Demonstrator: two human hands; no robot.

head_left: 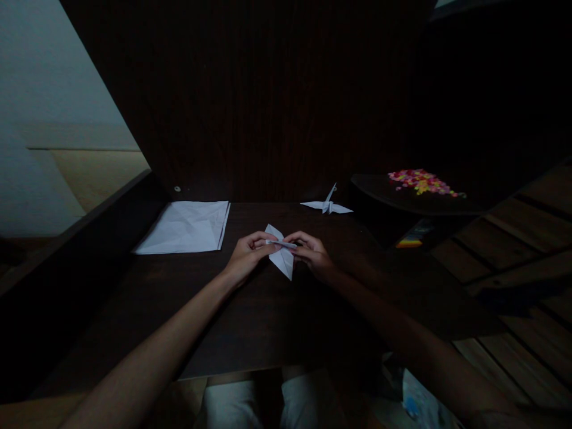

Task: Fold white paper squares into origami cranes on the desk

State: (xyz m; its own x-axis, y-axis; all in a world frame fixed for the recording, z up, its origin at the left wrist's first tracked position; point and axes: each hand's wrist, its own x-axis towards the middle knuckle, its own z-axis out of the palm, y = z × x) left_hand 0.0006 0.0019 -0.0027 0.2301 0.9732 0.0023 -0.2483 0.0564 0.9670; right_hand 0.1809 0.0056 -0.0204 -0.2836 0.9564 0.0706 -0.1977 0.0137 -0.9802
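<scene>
A partly folded piece of white origami paper (282,263) is held up over the dark desk, its pointed ends toward and away from me. My left hand (246,255) pinches its left side between thumb and fingers. From the right, my right hand (313,254) grips the opposite side the same way. A narrow folded flap lies across the middle, between both thumbs. Behind my right hand, a finished white paper crane (328,207) rests on the desk with its wings spread. Left of my left hand lies a stack of white paper sheets (185,226), slightly creased.
The dark wooden desk (241,333) has a tall back panel (277,107) and a raised side board (84,226) at left. On a curved shelf (429,205) at right sits a pile of small colourful pieces (422,181). Wooden slats (531,351) show at far right.
</scene>
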